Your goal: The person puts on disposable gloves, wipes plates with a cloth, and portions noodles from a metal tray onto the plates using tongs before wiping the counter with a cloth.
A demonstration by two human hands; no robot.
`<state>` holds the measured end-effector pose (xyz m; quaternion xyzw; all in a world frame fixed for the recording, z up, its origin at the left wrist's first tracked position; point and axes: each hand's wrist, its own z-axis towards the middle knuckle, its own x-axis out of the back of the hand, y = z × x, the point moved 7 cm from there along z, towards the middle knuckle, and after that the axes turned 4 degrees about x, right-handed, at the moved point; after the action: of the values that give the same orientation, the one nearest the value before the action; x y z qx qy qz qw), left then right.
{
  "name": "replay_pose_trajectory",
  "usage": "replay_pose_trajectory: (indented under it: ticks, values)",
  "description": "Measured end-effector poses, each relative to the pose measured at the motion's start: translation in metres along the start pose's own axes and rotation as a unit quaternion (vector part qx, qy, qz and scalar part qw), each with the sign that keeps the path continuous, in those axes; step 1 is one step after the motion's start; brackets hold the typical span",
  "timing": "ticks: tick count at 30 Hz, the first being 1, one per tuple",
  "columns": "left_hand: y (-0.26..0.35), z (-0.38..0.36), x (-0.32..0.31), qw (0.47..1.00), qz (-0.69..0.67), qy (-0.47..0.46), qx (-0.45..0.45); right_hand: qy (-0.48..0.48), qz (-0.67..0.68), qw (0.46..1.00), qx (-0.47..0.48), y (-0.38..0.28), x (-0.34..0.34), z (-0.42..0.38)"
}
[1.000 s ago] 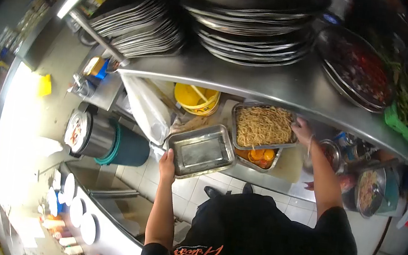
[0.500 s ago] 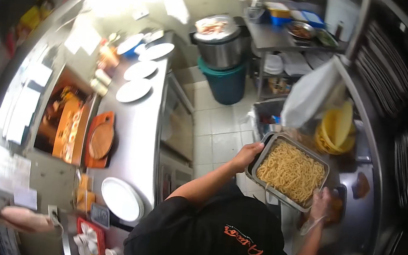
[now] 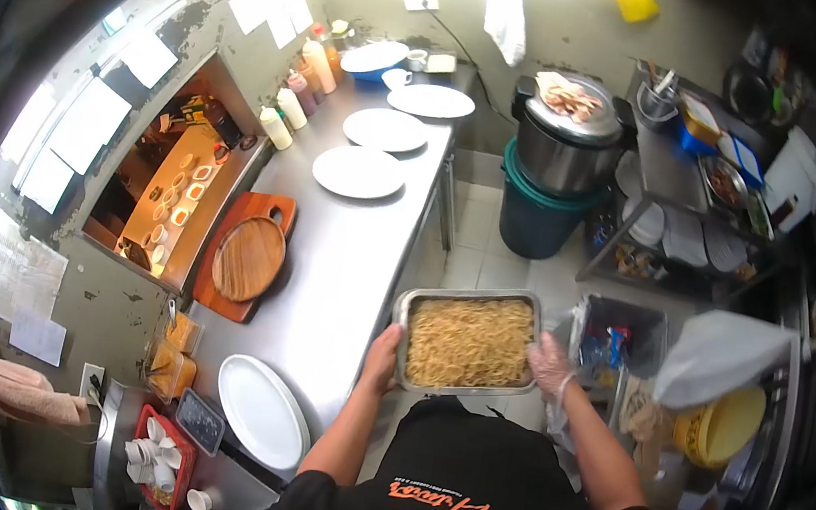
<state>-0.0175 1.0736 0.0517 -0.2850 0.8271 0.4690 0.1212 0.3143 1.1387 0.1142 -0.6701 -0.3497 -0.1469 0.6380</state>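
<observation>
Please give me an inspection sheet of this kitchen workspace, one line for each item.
Surface: steel counter, mostly bare in the middle.
Job's things: metal tray full of noodles, held level at the counter's edge.
Clutter: white plates, round wooden board, sauce bottles.
Grippers: left hand bare, right hand in a clear glove, both gripping the tray.
Cables: one cord hanging from a wall socket.
Surroundings: large pot on a green bin, tiled floor.

Long steel table (image 3: 348, 248), bearing three white plates (image 3: 359, 171) in a row, round wooden board (image 3: 248, 258) on a tray, another white plate (image 3: 261, 412) near the edge.
</observation>
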Motion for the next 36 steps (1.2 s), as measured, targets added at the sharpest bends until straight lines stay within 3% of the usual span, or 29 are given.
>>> replay_pose_trajectory:
  ticks: [4,8,10,11,12,13,15,17,20,21,24,25,26,27,28,29,30,35,36]
  values:
    - [0.046,0.005,0.07,0.988,0.004,0.136,-0.075,-0.215,0.002,0.976,0.042,-0.078,-0.082,0.102]
    - [0.064,0.002,0.143,0.938,0.039,0.295,-0.179,-0.327,0.021,0.936,0.127,-0.125,-0.165,0.176]
    - [0.041,0.003,0.198,0.917,0.009,0.361,-0.172,-0.357,0.002,0.921,0.155,-0.164,-0.187,0.192]
    - [0.052,-0.01,0.187,0.913,-0.072,0.346,-0.203,-0.355,0.014,0.916,0.187,-0.156,-0.217,0.211]
    - [0.044,-0.012,0.203,0.903,-0.099,0.365,-0.206,-0.388,-0.096,0.894,0.202,-0.158,-0.243,0.224]
    - [0.048,-0.024,0.202,0.893,-0.025,0.401,-0.201,-0.42,-0.202,0.856,0.224,-0.16,-0.268,0.236]
    - [0.039,-0.042,0.206,0.864,-0.052,0.459,-0.2,-0.44,-0.149,0.865,0.188,-0.194,-0.276,0.248]
    - [0.028,-0.046,0.214,0.832,-0.132,0.502,-0.197,-0.428,-0.006,0.898,0.101,-0.231,-0.249,0.252]
    - [0.009,-0.069,0.206,0.781,-0.18,0.559,-0.211,-0.324,-0.005,0.912,0.25,-0.218,-0.253,0.318]
    - [0.0,-0.07,0.204,0.766,-0.195,0.572,-0.219,-0.168,-0.048,0.928,0.329,-0.191,-0.217,0.35]
    - [-0.014,-0.072,0.16,0.682,-0.272,0.629,-0.254,-0.106,-0.151,0.94,0.287,-0.215,-0.047,0.485]
    - [-0.012,-0.072,0.139,0.65,-0.3,0.647,-0.264,0.003,-0.131,0.922,0.365,-0.178,-0.002,0.544]
    - [-0.014,-0.072,0.122,0.613,-0.322,0.675,-0.255,-0.028,-0.298,0.908,0.294,-0.192,0.051,0.564]
    - [-0.017,-0.069,0.112,0.581,-0.342,0.696,-0.247,0.036,-0.443,0.846,0.295,-0.133,0.09,0.622]
    - [-0.017,-0.065,0.107,0.595,-0.357,0.672,-0.261,0.005,-0.521,0.808,0.276,-0.099,0.132,0.654]
    - [-0.017,-0.062,0.105,0.608,-0.369,0.645,-0.278,-0.016,-0.516,0.845,0.14,-0.146,0.167,0.621]
    - [-0.025,-0.058,0.111,0.608,-0.375,0.638,-0.289,-0.013,-0.524,0.845,0.111,-0.141,0.184,0.626]
    - [-0.047,-0.062,0.107,0.565,-0.393,0.676,-0.265,-0.017,-0.447,0.879,0.165,-0.068,0.166,0.678]
    - [-0.059,-0.077,0.11,0.529,-0.392,0.717,-0.23,-0.023,-0.433,0.884,0.174,-0.065,0.154,0.678]
